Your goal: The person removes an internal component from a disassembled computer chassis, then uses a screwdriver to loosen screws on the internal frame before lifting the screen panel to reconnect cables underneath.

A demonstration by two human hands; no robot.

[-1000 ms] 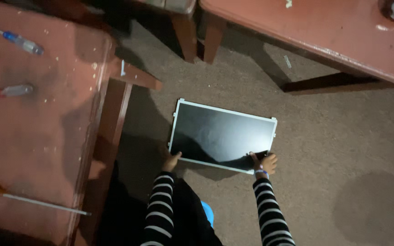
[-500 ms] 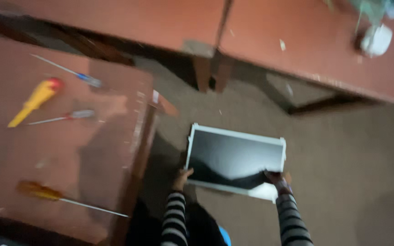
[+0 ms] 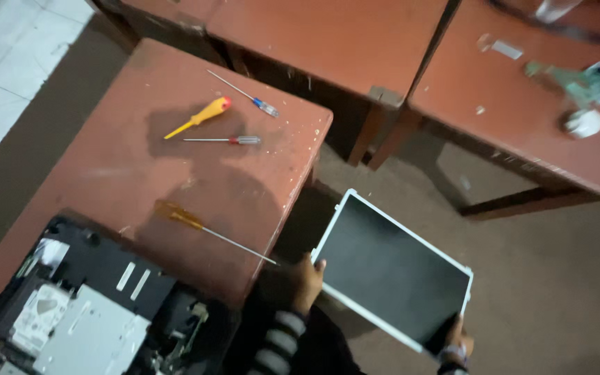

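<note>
I hold a flat dark display panel [image 3: 390, 271] with a thin pale frame, lifted off the brown floor and tilted, to the right of a reddish-brown table [image 3: 126, 173]. My left hand [image 3: 305, 281] grips its near left edge. My right hand [image 3: 456, 338] grips its near right corner at the bottom of the view. Both arms wear black-and-white striped sleeves.
On the table lie a yellow-handled screwdriver [image 3: 199, 117], two thin screwdrivers [image 3: 244, 94] [image 3: 227, 140] and a long amber-handled one [image 3: 203, 229]. An opened laptop base [image 3: 85, 312] sits at the table's near left. Two more tables [image 3: 522, 90] stand beyond, with small items.
The panel has come up off the floor in both hands and tilted. The view has swung left, bringing the table, screwdrivers and opened laptop base into sight.
</note>
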